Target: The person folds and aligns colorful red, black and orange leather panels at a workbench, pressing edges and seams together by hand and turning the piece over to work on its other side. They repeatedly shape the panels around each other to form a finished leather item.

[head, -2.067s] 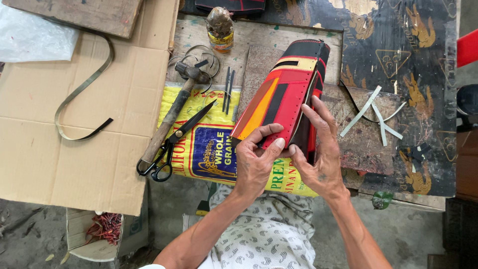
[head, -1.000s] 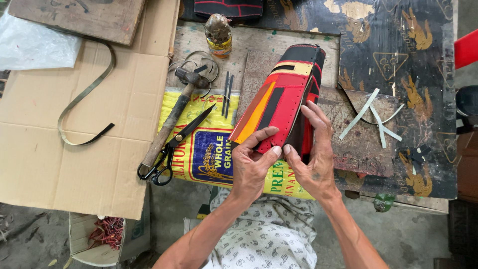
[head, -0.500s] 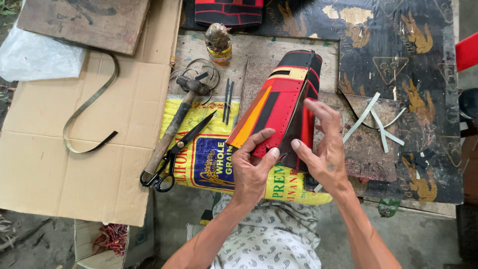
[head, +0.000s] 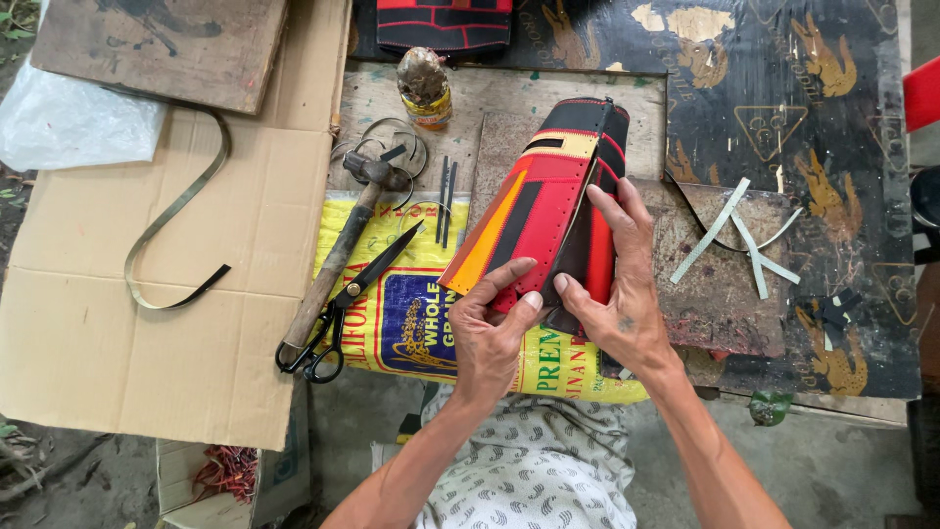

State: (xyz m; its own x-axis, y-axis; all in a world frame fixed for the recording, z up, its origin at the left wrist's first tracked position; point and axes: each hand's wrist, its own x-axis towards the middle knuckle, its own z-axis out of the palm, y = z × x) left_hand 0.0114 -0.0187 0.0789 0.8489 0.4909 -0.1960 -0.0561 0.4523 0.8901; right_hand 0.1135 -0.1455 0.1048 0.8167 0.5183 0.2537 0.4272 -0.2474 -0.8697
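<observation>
From the head camera, both hands are on a red, black and orange stitched leather piece (head: 548,216) standing on edge over the yellow printed sack (head: 411,313). The left hand (head: 493,328) grips its near end, thumb and fingers pinched along the punched edge. The right hand (head: 619,294) presses flat against its far side, fingers spread upward. Since half a second ago the right fingers have slid higher along that side, and the piece looks more folded, its two faces closer together. Scissors (head: 343,299) and a hammer (head: 343,250) lie untouched just to the left.
</observation>
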